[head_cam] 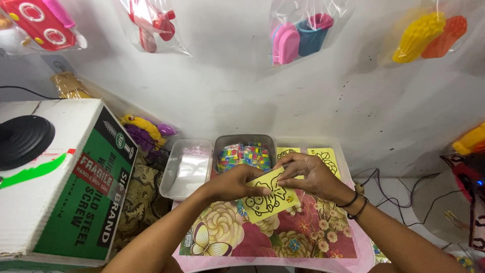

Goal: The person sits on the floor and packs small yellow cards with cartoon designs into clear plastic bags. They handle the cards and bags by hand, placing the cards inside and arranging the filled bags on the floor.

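I have both hands on a yellow sand-art card [269,198] printed with a black cartoon outline, held just above the flowered surface [227,232]. My left hand [233,184] is closed on the card's left edge, thumb on top. My right hand [309,174] pinches the upper right corner, where a thin clear sleeve seems to wrap card and fingers (the film is hard to make out, so I cannot tell how far it covers the card).

To do this well, I judge that the left grip should stay firm and flat so the card does not bow, while the right fingertips work only at the corner, keeping the film taut and square to the card's edge. Holding the card low over the surface would help if it slips.

Behind the hands sit a grey tub of small multicoloured packets [244,154], an empty clear tray [186,168] to its left, and more yellow cards [323,154] in a clear container on the right. A cardboard box [65,177] stands well to the left
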